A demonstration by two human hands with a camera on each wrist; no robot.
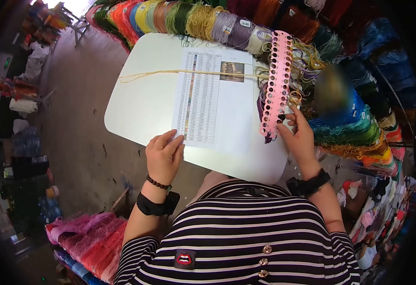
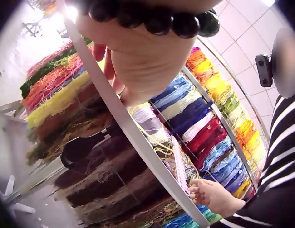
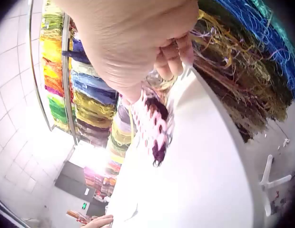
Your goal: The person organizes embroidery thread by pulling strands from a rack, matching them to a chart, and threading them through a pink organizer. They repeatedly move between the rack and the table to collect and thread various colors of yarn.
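Note:
In the head view my left hand (image 1: 164, 154) rests its fingertips on the lower left edge of a printed colour chart (image 1: 201, 102) on the white table (image 1: 136, 109). My right hand (image 1: 299, 137) is at the lower right edge of a pink thread card (image 1: 277, 80), which has punched holes and threads hanging from it. Its thumb touches the card's edge, while the bent fingers lie by the threads (image 1: 308, 64); I cannot tell whether they pinch any. A long pale yellow strand (image 1: 158, 72) runs across chart and table to the card.
Hanks of coloured thread (image 1: 193, 21) hang along the table's far side, and more (image 1: 355, 130) at the right. Pink and red hanks (image 1: 89, 242) lie low at the left. Brown floor (image 1: 89, 137) stretches left of the table. A small picture (image 1: 232, 72) is printed beside the chart.

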